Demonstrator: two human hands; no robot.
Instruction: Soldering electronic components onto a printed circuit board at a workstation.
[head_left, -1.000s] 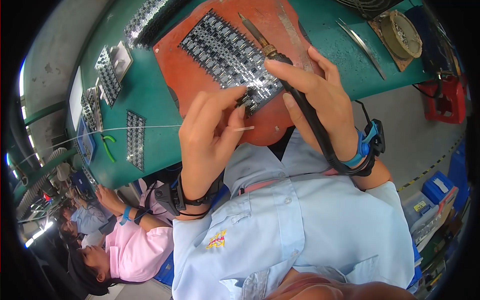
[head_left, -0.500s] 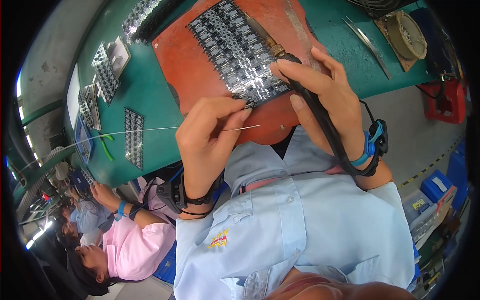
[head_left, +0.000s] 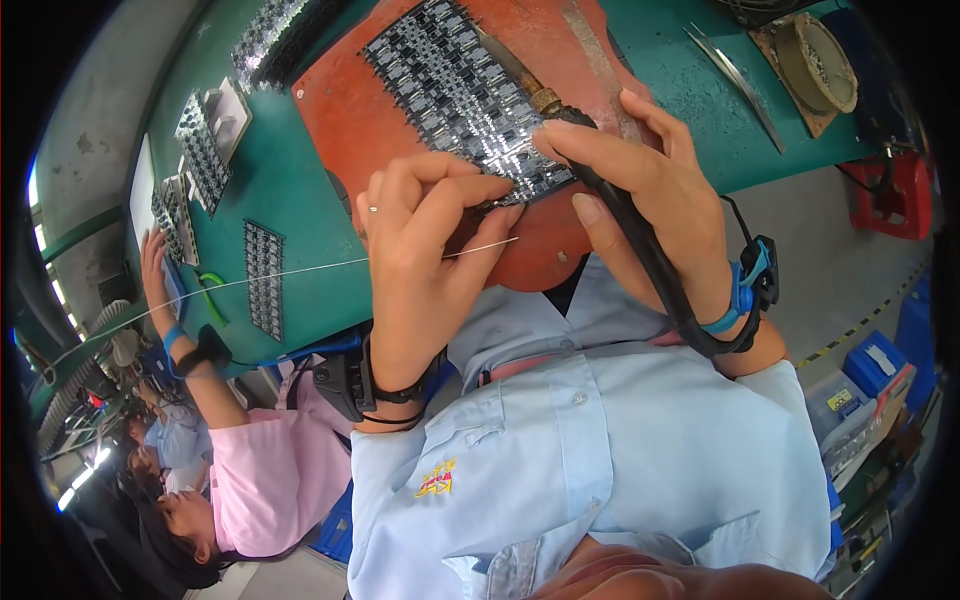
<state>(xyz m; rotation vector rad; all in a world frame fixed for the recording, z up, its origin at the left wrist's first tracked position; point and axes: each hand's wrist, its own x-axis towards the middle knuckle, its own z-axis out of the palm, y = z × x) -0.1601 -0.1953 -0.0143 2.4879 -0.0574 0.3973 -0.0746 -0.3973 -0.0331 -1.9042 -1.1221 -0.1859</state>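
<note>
My right hand (head_left: 655,190) is closed round the black handle of a soldering iron (head_left: 634,225), whose brownish metal barrel reaches up along the right side of a circuit board panel (head_left: 450,90). That panel lies tilted on a worn red board (head_left: 345,110). At its near edge, my left hand (head_left: 425,225) pinches thumb and forefinger together over a small dark part too small to name. A thin solder wire (head_left: 300,270) comes from the left and passes through this same hand, its free end sticking out below the fingertips. The iron's tip cannot be made out.
Tweezers (head_left: 735,85) and a round tub (head_left: 812,62) on a wooden base lie at the right of the green table (head_left: 320,225). Leftward are another board panel (head_left: 263,278), green-handled pliers (head_left: 211,298) and racked panels (head_left: 203,160). A co-worker's arm (head_left: 205,375) reaches in at left.
My left hand has shifted slightly right and up along the panel's near edge, its other fingers now more spread. The panel has slid slightly left. The co-worker's arm has stretched toward the racked panels.
</note>
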